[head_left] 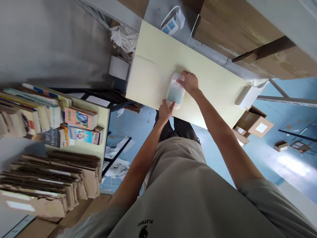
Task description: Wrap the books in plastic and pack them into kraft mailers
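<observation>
A small pale package [176,90], whitish at its ends with a light blue-green middle, is between my two hands over the cream tabletop [153,71]. My left hand [165,111] grips its near end, with the thumb lying on top. At the far right corner, my right hand [190,82] has its fingers closed on the package's edge. The package looks partly see-through and its print is too blurred to read. Whether it rests on the table or is slightly lifted, I cannot tell.
Stacked books [79,119] and folded cardboard [49,181] stand to the left. A power strip [170,26] lies beyond the table's far edge. A white box [245,96] sits at the table's right end, near an open carton [256,122]. Large cardboard boxes [235,29] line the back.
</observation>
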Motion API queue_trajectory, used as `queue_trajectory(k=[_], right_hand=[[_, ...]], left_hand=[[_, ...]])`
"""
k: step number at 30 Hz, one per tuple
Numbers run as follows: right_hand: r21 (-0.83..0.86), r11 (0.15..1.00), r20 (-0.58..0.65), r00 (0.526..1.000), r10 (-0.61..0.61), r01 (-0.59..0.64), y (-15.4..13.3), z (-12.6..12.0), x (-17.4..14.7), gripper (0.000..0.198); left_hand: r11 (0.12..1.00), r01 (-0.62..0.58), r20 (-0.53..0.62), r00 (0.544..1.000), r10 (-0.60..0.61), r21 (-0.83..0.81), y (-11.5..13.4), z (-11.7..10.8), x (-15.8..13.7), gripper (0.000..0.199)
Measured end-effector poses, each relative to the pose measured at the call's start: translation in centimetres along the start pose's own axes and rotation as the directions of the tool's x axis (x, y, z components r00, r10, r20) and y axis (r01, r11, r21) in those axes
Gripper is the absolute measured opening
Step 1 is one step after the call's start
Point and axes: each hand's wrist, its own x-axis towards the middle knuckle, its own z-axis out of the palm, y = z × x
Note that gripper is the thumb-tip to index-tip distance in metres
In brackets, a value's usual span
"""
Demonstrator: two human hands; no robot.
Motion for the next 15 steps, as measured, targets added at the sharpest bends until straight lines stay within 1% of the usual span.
queue_trajectory(k=[2, 3, 5, 6, 7, 8, 9, 10, 11, 12, 15], right_hand=[[-0.015, 0.999, -0.056, 0.998, 0.042, -0.043, -1.6, 0.4, -1.9, 0.046], [-0.014, 0.999, -0.074, 0.996, 0.052, -0.053, -2.6, 0.5, -2.9, 0.05], [0.003, 0.999, -0.083, 0.996, 0.044, -0.044, -4.8, 0.9, -5.3, 0.055], [0.015, 0.999, -0.061, 0.997, 0.046, -0.045, -6.0, 1.1, -6.4, 0.054], [0.03, 0.998, -0.025, 0.998, 0.053, -0.052, -7.0, 1.3, -7.4, 0.053], [0.046, 0.997, 0.017, 0.998, 0.064, -0.065, -8.0, 1.6, -8.3, 0.052], [0.061, 0.995, 0.055, 0.995, 0.081, -0.084, -8.9, 1.8, -9.0, 0.052], [0.074, 0.992, 0.081, 0.992, 0.101, -0.107, -9.7, 2.0, -9.6, 0.053], [0.084, 0.988, 0.091, 0.989, 0.121, -0.128, -10.4, 2.0, -10.0, 0.054], [0.093, 0.984, 0.088, 0.986, 0.144, -0.152, -11.1, 2.0, -10.2, 0.054], [0.115, 0.97, 0.1, 0.974, 0.204, -0.215, -12.5, 1.1, -10.3, 0.054]], left_hand=[[0.968, -0.066, 0.073, 0.996, 0.05, 0.241, 0.3, -2.7, 0.8, 0.045], [0.943, -0.09, 0.097, 0.993, 0.062, 0.321, 0.5, -4.1, 1.5, 0.046], [0.913, -0.145, 0.092, 0.989, 0.118, 0.381, 1.1, -6.4, 3.2, 0.04], [0.907, -0.193, 0.071, 0.981, 0.18, 0.373, 1.4, -7.3, 4.2, 0.037], [0.896, -0.265, 0.051, 0.963, 0.264, 0.357, 1.8, -7.8, 5.1, 0.04], [0.87, -0.353, 0.047, 0.932, 0.36, 0.344, 2.1, -8.2, 6.0, 0.047], [0.833, -0.439, 0.061, 0.893, 0.446, 0.336, 2.5, -8.4, 6.6, 0.055], [0.794, -0.506, 0.093, 0.857, 0.506, 0.336, 2.8, -8.5, 7.0, 0.06], [0.76, -0.548, 0.137, 0.832, 0.538, 0.349, 3.1, -8.6, 7.2, 0.062], [0.732, -0.57, 0.188, 0.819, 0.542, 0.372, 3.3, -8.7, 7.3, 0.064], [0.69, -0.573, 0.305, 0.819, 0.485, 0.442, 3.9, -9.8, 7.0, 0.067]])
